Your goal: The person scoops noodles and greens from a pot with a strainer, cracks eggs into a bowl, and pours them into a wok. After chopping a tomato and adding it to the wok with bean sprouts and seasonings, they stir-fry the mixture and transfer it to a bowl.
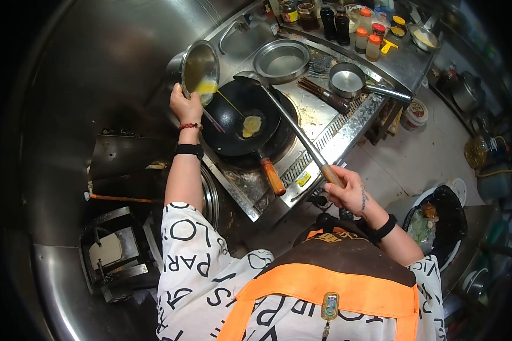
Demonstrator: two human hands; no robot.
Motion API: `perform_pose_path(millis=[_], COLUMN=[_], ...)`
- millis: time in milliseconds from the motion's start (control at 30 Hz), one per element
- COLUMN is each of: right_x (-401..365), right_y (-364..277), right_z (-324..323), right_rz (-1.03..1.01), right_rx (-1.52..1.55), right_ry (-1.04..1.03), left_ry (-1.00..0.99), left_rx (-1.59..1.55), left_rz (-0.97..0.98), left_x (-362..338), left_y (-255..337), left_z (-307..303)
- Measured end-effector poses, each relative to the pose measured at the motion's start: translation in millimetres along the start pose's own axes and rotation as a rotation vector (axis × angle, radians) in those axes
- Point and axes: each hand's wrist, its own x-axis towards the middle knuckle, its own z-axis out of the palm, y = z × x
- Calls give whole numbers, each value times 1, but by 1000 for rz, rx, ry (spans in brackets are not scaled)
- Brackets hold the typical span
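Observation:
My left hand (186,106) grips a metal bowl (201,63), tilted over the black wok (227,139). Yellow beaten egg (206,87) runs over the bowl's rim in a thin stream. A small patch of egg (252,125) lies in the wok, whose wooden handle (273,177) points toward me. My right hand (347,190) is closed around the wooden handle of a long metal ladle (296,126). The ladle's head (249,75) is at the wok's far rim.
Behind the wok stands a metal basin (281,60). A small saucepan (347,79) and a bamboo brush (323,95) are to its right. Sauce bottles (342,27) line the back shelf. A lined bin (464,219) stands at the right.

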Motion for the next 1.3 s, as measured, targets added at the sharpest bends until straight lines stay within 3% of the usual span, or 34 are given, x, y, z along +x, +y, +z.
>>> perform_pose_path(millis=[367, 567, 633, 733, 767, 833, 900, 967, 1067, 1133, 1300], right_x=[-2, -1, 2, 15, 21, 36, 50, 62, 73, 75, 86], right_y=[1, 2, 2, 4, 5, 6, 6, 5, 7, 10, 26], right_z=[-1, -2, -1, 3, 4, 7, 13, 18, 20, 23, 33], right_rz=[-2, 14, 62, 89, 106, 105, 170, 186, 255, 260, 230], right_rx=[3, 19, -9, 6, 39, 17, 53, 0, 16, 42, 157], right_ry=[-26, -11, 6, -10, -27, -57, -26, -10, -10, -15, 6], left_ry=[8, 49, 50, 126, 136, 356, 469, 569, 640, 436, 446], left_rx=[51, 9, 18, -74, -79, -618, -855, -1115, -1197, -1505, -1393], left_rz=[236, 164, 75, -503, -505, -1000, -1207, -1272, -1370, -1367, -1372], left_x=[2, 0, -8, -27, -34, -51, -68, -82, -102, -119, -118], left_y=[27, 11, -14, -31, -41, -62, -73, -83, -118, -135, -100], left_z=[-8, -4, 2, 6, 11, 22, 24, 27, 29, 12, -44])
